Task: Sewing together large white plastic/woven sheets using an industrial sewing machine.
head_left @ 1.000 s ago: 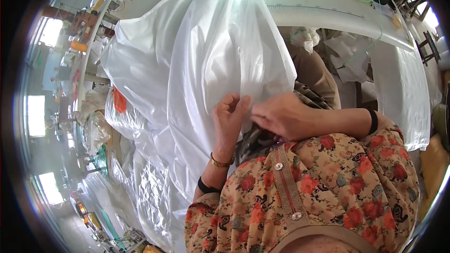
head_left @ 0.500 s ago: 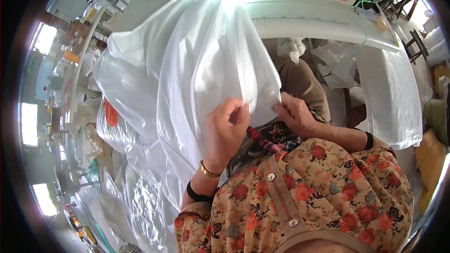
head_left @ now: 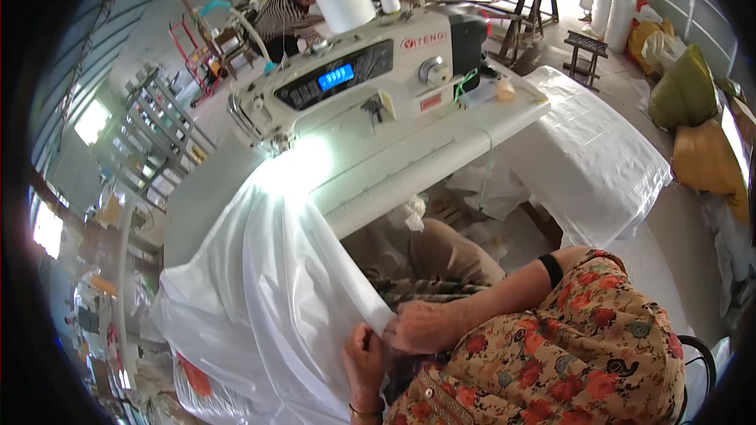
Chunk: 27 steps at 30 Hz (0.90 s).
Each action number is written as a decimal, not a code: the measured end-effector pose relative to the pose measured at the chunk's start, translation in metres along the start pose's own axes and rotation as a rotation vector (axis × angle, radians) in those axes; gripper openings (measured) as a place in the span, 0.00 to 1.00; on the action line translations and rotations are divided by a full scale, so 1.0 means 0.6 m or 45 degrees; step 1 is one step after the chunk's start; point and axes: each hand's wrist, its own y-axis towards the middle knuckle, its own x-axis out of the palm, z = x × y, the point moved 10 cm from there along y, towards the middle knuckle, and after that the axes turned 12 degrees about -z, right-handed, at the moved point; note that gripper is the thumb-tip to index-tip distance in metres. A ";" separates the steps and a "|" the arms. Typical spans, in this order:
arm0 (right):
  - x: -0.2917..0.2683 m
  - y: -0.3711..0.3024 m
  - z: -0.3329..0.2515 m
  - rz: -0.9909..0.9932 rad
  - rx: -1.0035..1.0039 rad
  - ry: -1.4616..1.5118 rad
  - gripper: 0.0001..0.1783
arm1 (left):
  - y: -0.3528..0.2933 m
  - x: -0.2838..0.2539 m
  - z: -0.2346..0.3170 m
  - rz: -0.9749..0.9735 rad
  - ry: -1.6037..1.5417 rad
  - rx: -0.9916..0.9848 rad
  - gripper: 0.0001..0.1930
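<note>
A large white woven plastic sheet (head_left: 260, 299) drapes from the sewing table down to my lap. My left hand (head_left: 364, 362) pinches its lower corner from below. My right hand (head_left: 421, 327) grips the same edge just to the right, touching the left hand. The sheet's far end lies bright under the needle of a white industrial sewing machine (head_left: 354, 71) on the white table (head_left: 441, 149). My floral sleeves fill the lower right.
More white sheet (head_left: 591, 157) hangs over the table's right end. Thread cones (head_left: 346, 4) stand on the machine. A person (head_left: 287, 4) sits behind it. Yellow sacks (head_left: 693, 134) lie at the right, stacked white sacks (head_left: 197, 393) at lower left, metal racks (head_left: 157, 142) at the left.
The view has tilted up, so the sewing machine and table now show. Both hands have dropped lower in the picture and closed together on the sheet's edge.
</note>
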 end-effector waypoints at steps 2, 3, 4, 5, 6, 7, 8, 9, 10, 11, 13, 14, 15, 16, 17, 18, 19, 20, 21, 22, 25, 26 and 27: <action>-0.006 0.000 0.000 0.012 0.005 -0.016 0.10 | -0.001 0.002 0.008 -0.002 -0.047 0.008 0.05; -0.005 0.000 -0.001 -0.015 -0.003 -0.036 0.10 | 0.000 0.002 0.003 0.002 -0.093 -0.016 0.05; -0.007 0.001 -0.004 -0.045 -0.013 -0.048 0.10 | -0.001 0.000 -0.001 0.002 -0.089 -0.013 0.07; -0.013 0.002 -0.004 -0.044 -0.006 -0.052 0.10 | -0.003 -0.002 -0.002 -0.002 -0.091 -0.007 0.07; -0.021 0.003 -0.009 -0.028 -0.049 -0.091 0.09 | -0.007 -0.005 -0.020 0.008 -0.212 -0.126 0.08; -0.026 0.004 -0.015 -0.016 -0.096 -0.128 0.09 | -0.012 -0.005 -0.035 0.020 -0.336 -0.250 0.09; -0.025 0.006 -0.012 -0.021 -0.094 -0.128 0.09 | -0.012 -0.004 -0.030 0.020 -0.341 -0.251 0.09; -0.025 0.007 -0.014 -0.014 -0.148 -0.092 0.09 | -0.010 0.000 -0.025 0.029 -0.453 -0.253 0.09; -0.027 0.008 -0.019 -0.011 -0.206 -0.055 0.08 | -0.011 0.004 -0.024 0.042 -0.568 -0.257 0.10; -0.028 0.009 -0.014 -0.019 -0.209 -0.053 0.08 | -0.014 0.005 -0.030 0.046 -0.575 -0.260 0.10; -0.040 0.007 -0.006 -0.027 -0.293 0.159 0.08 | -0.019 -0.005 -0.042 0.086 -0.520 -0.192 0.07; -0.032 0.007 0.006 -0.029 -0.293 0.157 0.08 | -0.026 -0.011 -0.055 0.088 -0.523 -0.190 0.07; -0.047 0.002 0.070 0.255 -0.087 0.564 0.09 | -0.038 -0.030 -0.062 0.126 -0.298 -0.158 0.06; -0.047 -0.012 0.137 0.534 0.124 0.965 0.10 | -0.044 -0.046 -0.061 0.170 -0.075 -0.127 0.05; -0.009 -0.016 0.197 0.591 0.465 1.419 0.10 | -0.044 -0.057 -0.045 0.175 -0.074 -0.132 0.05; 0.022 -0.007 0.231 0.773 0.558 1.540 0.12 | -0.053 -0.081 -0.013 0.250 0.096 -0.108 0.06; 0.054 0.016 0.253 0.943 0.644 1.666 0.13 | -0.062 -0.108 0.025 0.333 0.270 -0.096 0.08; 0.056 0.078 0.233 0.738 0.675 1.559 0.13 | -0.060 -0.122 0.070 0.359 0.458 -0.006 0.07; 0.064 0.119 0.213 0.538 0.708 1.445 0.14 | -0.047 -0.138 0.087 0.363 0.463 -0.033 0.07; 0.090 0.124 0.201 0.515 0.700 1.472 0.14 | -0.026 -0.134 0.127 0.239 0.613 0.093 0.05; 0.109 0.260 0.134 0.504 0.466 1.428 0.14 | 0.002 -0.112 0.217 0.046 0.911 0.307 0.03; 0.094 0.282 0.138 0.487 0.372 1.418 0.15 | 0.001 -0.120 0.213 0.063 0.918 0.223 0.03; 0.092 0.294 0.128 0.467 0.264 1.406 0.15 | -0.003 -0.117 0.205 -0.023 0.903 0.244 0.03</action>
